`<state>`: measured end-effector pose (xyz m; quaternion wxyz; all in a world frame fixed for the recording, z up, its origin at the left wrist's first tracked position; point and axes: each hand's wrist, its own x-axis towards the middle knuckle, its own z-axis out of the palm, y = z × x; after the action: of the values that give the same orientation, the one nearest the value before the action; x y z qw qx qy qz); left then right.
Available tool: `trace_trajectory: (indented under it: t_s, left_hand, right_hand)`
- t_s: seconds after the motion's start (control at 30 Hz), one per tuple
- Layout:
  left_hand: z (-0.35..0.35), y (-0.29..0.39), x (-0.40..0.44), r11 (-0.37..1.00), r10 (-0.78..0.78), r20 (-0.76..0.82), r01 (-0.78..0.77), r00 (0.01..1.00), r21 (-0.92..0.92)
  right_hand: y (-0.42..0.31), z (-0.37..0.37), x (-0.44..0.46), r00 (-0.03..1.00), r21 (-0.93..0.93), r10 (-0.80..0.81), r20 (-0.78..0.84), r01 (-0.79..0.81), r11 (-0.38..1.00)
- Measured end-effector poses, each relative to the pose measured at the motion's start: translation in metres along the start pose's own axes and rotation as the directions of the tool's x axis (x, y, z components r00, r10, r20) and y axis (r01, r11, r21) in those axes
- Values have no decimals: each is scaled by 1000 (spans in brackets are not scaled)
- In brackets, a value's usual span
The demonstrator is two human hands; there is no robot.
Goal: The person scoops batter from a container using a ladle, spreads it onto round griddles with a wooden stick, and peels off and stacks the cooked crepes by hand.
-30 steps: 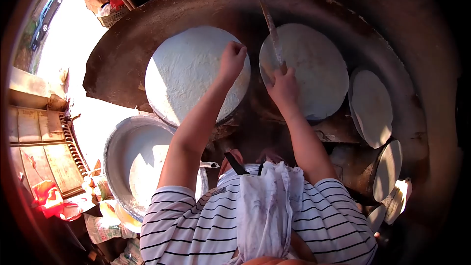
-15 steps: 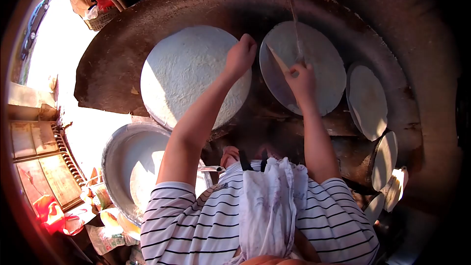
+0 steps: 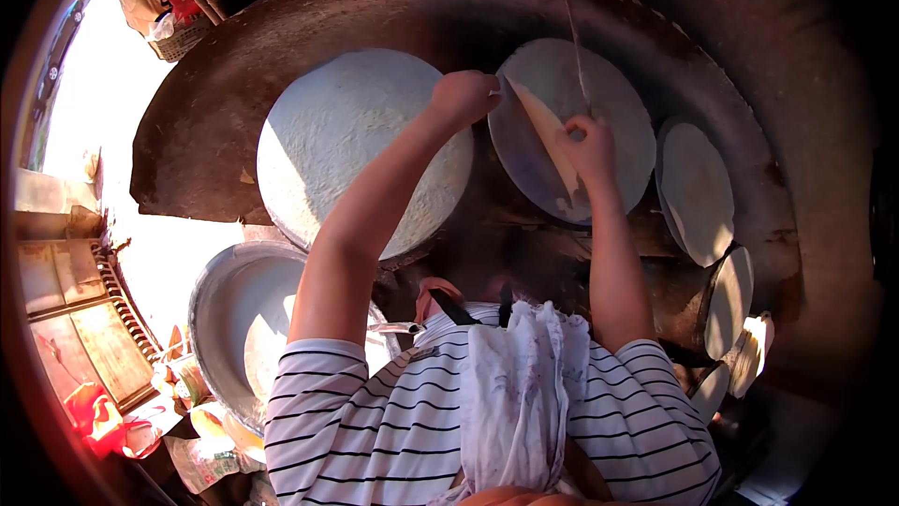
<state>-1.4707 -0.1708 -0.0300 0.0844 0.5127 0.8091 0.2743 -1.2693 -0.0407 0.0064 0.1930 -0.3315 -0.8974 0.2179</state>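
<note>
A long thin stick [image 3: 575, 38] slants up from my right hand [image 3: 588, 148], whose fingers are closed round its lower end. The hand is over a thin round pancake [image 3: 620, 103]; a strip along the pancake's left side is folded back, baring the dark face of the right griddle [image 3: 521, 158]. My left hand [image 3: 465, 98] is a closed fist at the right edge of the left round, which is covered with pale, wrinkled batter [image 3: 361, 146]. What that fist holds, if anything, is too small to make out.
Further flat rounds stand to the right, one pale round [image 3: 698, 190] nearest. A large metal basin [image 3: 211, 305] sits at lower left by my elbow. A curved brown counter [image 3: 201, 146] surrounds the griddles, and a basket [image 3: 178, 40] with bags is at upper left.
The pancake's left side has been peeled back further, showing more griddle. My right hand and the stick have shifted slightly right. My left fist has turned and moved toward the right griddle.
</note>
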Motion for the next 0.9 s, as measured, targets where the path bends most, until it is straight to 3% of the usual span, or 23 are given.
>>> trace_trajectory:
  t_s: [0.1, 0.3, 0.5, 0.63, 0.7, 0.87, 0.9]
  left_hand:
    - [5, -2, 5, 994, -11, 61, 4, 998, 109]
    - [25, -21, -2, 993, -46, 66, 38, 997, 111]
    - [19, -26, -5, 968, -251, 59, 250, 966, 33]
    - [8, -30, -8, 971, -233, -85, 227, 969, -75]
    - [-2, -26, -15, 969, -223, -147, 202, 964, -141]
    - [-36, 19, -80, 956, -89, -263, 8, 961, -295]
    - [-42, 37, -101, 914, -134, -194, 46, 972, -403]
  right_hand:
    - [2, -1, 0, 1000, 26, 1, -5, 0, 1000]
    - [11, -1, 2, 1000, 52, 2, 6, -2, 999]
    - [12, -1, 1, 998, 86, 51, 32, -53, 995]
    - [21, 3, 2, 1000, 121, 1, -23, 2, 993]
    - [22, -3, 3, 998, 140, 65, 7, -65, 988]
    - [32, -2, 2, 998, 135, 70, -9, -68, 989]
    - [30, -4, 1, 997, 133, 72, -3, -71, 989]
